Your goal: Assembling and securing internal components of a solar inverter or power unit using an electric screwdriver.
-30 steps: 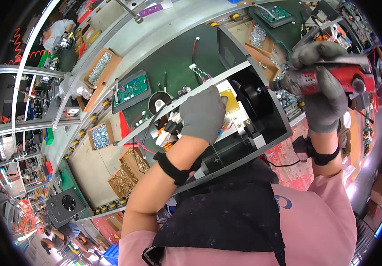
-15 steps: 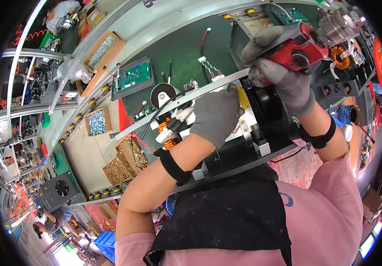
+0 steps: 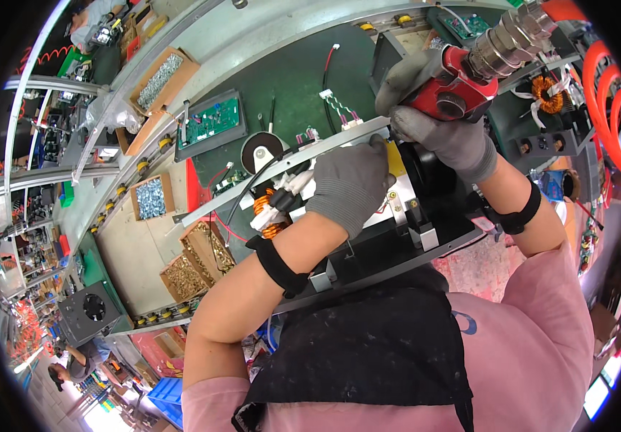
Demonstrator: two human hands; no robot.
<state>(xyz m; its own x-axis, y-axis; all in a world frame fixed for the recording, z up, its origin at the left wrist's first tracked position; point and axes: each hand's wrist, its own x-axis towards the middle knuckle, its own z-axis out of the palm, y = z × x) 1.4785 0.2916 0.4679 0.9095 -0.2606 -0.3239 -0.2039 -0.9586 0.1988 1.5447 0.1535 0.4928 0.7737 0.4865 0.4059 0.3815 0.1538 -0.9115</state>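
Observation:
Both hands wear grey gloves. My right hand [image 3: 444, 137] grips a red air-powered driver [image 3: 449, 92] with a metal hose fitting, above the far right part of a dark metal chassis [image 3: 433, 253]. The tool's tip is hidden behind my hand and the chassis rail. My left hand [image 3: 350, 183] reaches into the chassis with its fingers curled beside a yellow part [image 3: 395, 158]; what they hold, if anything, is hidden. A black round part [image 3: 433, 173] sits below the driver. Left of my left hand are an orange copper coil [image 3: 264, 210] and white-wrapped leads [image 3: 292, 189].
A green circuit board [image 3: 213, 124] lies in a grey tray at the back left. Boxes of screws [image 3: 150, 199] and brass-coloured fasteners [image 3: 184, 279] stand left of the chassis. An orange coiled air hose [image 3: 606, 93] hangs at the right. Another copper coil [image 3: 547, 93] lies beyond the driver.
My right hand and the driver have moved left and slightly down, toward the chassis rail. My left hand stays almost in the same place. The view has shifted a little.

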